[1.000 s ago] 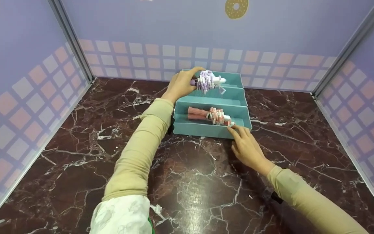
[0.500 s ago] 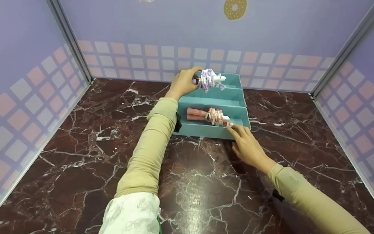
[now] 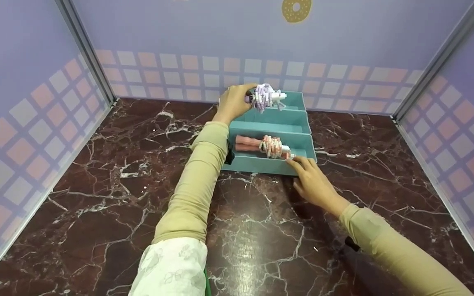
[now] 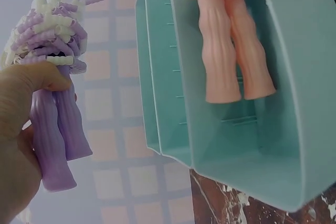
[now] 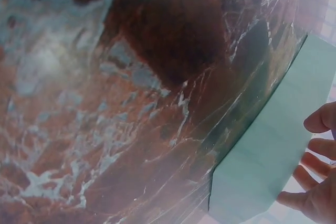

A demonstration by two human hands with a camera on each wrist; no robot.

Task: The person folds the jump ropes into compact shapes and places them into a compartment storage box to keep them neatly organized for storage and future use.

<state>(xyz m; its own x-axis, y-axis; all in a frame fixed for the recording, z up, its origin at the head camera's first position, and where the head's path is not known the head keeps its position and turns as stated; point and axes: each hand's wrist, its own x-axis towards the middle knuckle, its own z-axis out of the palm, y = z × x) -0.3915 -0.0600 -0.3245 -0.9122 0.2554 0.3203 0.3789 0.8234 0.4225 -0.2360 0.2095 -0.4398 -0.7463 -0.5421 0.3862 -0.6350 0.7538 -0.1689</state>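
Note:
My left hand point(image 3: 233, 102) grips a purple doll-like toy point(image 4: 58, 124) with two flared legs and a cluster of purple and white curly tubes point(image 3: 263, 98). It is held sideways over the rear part of a teal box point(image 3: 257, 165). Thumb and fingers wrap the top of the legs in the left wrist view. A matching pink toy point(image 3: 248, 144) lies in the box's front compartment, legs to the left. At the front wall's right end, my right hand point(image 3: 313, 181) rests its fingers on the rim, beside the pink toy's white end. Its fingers point(image 5: 315, 163) look loosely bent there.
The teal box has three long compartments in a row from front to back. It stands on a dark red marbled table point(image 3: 117, 230). Purple panels with pink and white squares point(image 3: 344, 78) rise behind and on both sides, joined by grey metal posts point(image 3: 91, 53).
My left hand has shifted slightly to the right and up with the purple toy, its forearm swinging rightward. The right hand has stayed at the rim, and the pink toy lies as before.

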